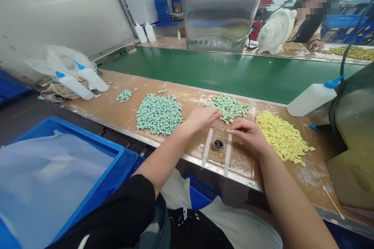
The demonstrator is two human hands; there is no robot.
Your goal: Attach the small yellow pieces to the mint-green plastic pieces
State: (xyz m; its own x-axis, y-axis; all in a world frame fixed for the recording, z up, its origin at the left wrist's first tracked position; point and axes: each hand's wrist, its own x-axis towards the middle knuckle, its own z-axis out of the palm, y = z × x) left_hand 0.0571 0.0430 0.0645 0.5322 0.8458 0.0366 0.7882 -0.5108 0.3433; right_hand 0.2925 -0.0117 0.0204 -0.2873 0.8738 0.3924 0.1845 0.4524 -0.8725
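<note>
My left hand [201, 118] rests on the brown worktop [96, 105] with its fingertips at the edge of a small pile of mixed teal and yellow pieces [229, 107]; its fingers are curled. My right hand [248, 134] pinches a small yellow piece [228, 130] between thumb and forefinger, beside a heap of yellow pieces [280, 136]. A large heap of teal pieces [159, 114] lies to the left. Between my hands sits a small round black part [218, 144], flanked by two strips of white tape [207, 147].
A green conveyor belt [233, 72] runs behind the worktop. White squeeze bottles [312, 97] with blue caps lie right and left [74, 85]. A blue bin [73, 171] with a clear bag is at my left. A white fan [276, 31], a silver bag [222, 19] and another person [314, 11] are beyond the belt.
</note>
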